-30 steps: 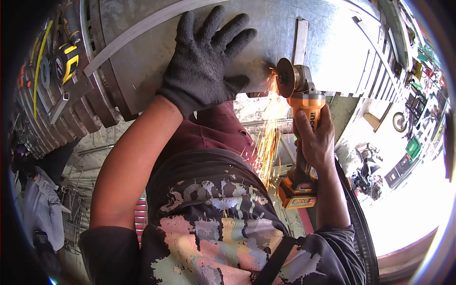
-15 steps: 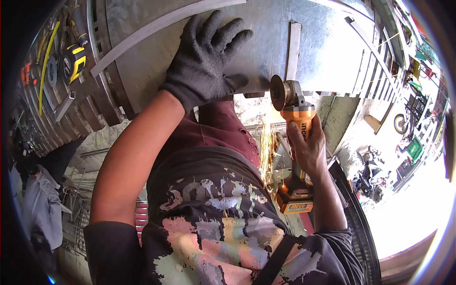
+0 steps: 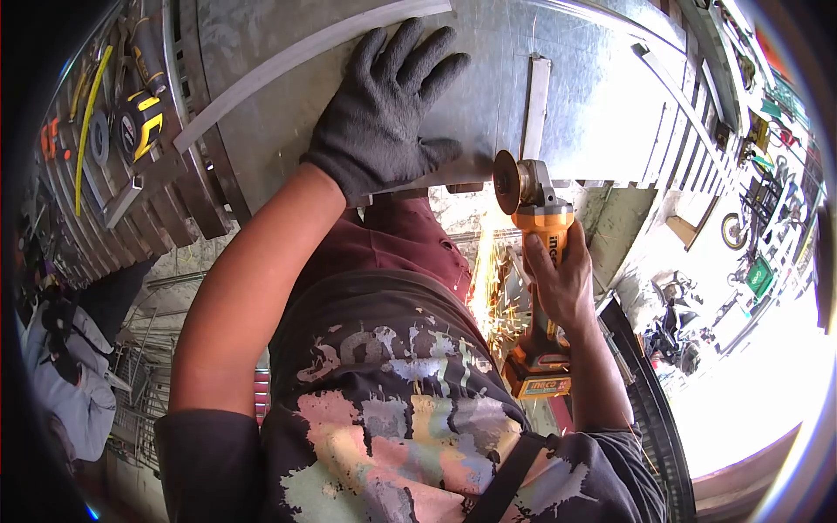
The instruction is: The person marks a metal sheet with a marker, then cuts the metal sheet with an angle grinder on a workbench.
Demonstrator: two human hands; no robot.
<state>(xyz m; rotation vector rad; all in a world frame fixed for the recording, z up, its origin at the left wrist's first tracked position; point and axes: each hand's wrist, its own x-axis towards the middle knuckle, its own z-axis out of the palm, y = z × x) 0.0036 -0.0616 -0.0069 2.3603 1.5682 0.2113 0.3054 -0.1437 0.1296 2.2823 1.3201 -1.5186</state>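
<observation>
Two hands busy: gloved left hand (image 3: 384, 109) flat, grasping nothing, pinning the stiff, probably sharp-edged metal sheet (image 3: 488, 78); right hand (image 3: 558, 279) clenches the hefty grinder (image 3: 536, 253) mid-body.

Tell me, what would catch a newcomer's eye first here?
The sparks showering down mid-picture from the disc of the orange angle grinder, gripped in the bare right hand. Beside it, the left hand in a dark glove presses flat on the metal sheet above.

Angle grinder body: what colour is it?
Orange, seen in the head view: angle grinder.
</observation>
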